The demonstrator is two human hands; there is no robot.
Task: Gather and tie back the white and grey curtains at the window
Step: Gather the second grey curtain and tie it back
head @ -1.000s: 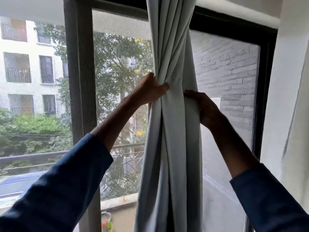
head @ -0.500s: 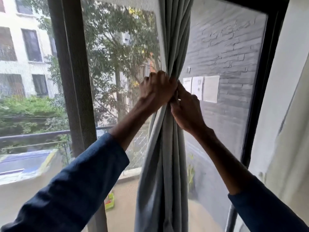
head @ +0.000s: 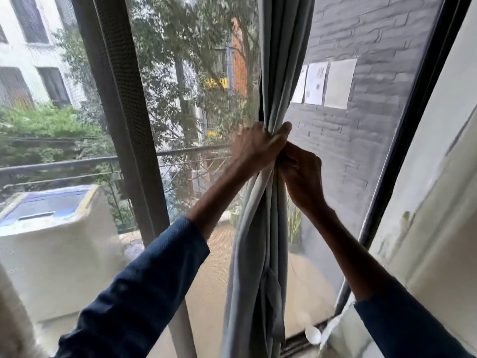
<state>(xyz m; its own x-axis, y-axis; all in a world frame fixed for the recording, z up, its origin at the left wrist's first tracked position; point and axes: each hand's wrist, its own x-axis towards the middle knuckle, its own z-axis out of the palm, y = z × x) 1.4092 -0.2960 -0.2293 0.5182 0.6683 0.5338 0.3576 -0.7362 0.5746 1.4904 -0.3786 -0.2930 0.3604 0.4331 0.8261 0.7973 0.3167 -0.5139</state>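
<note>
The grey curtain (head: 282, 60) hangs in front of the window, bunched into a narrow column of folds. My left hand (head: 258, 146) grips the gathered bundle at mid-height, thumb on the right side of the cloth. My right hand (head: 300, 171) sits just below and to the right, fingers curled and pinching the fabric there. Below the hands the curtain falls loose, with a strip of cloth (head: 273, 293) dangling along it. A white curtain edge (head: 15, 319) shows blurred at the bottom left corner.
A dark window post (head: 124, 120) stands left of the curtain, and the dark frame (head: 402, 140) runs down the right beside a white wall (head: 438, 177). Outside lie a balcony railing (head: 77, 164), a covered white appliance (head: 56, 241) and a grey brick wall with papers (head: 338, 83).
The view has tilted downward. Both hands have closed in from the curtain's two sides and squeezed it into a tight bundle, with the right hand now tucked just under the left.
</note>
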